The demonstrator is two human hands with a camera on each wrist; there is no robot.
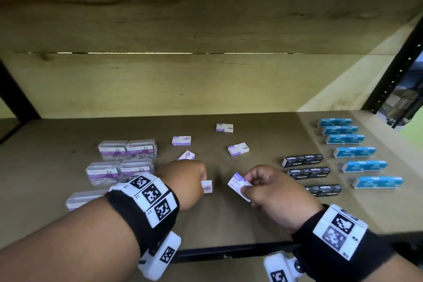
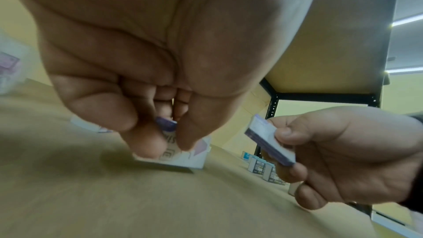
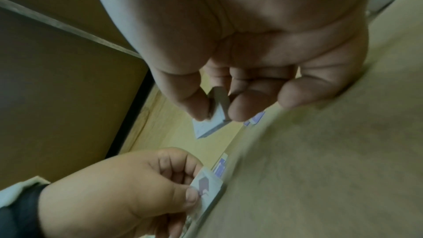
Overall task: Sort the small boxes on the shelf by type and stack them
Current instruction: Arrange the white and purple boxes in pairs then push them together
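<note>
White-purple staple box point(image 1: 207, 186) sits on the shelf point(image 1: 229, 217) front-centre, your L hand point(image 1: 185, 181) pinching it, fingers curled. Your R hand point(image 1: 272, 186) pinches a second white-purple box point(image 1: 238, 185), lifted off the shelf, just beside the 1st. Four more lie loose behind.

Both forearms reach forward, banded at the wrists. The left hand point(image 1: 185, 178) has its fingers curled in a pinching grip; the right hand point(image 1: 272, 186) likewise, thumb forward.
</note>
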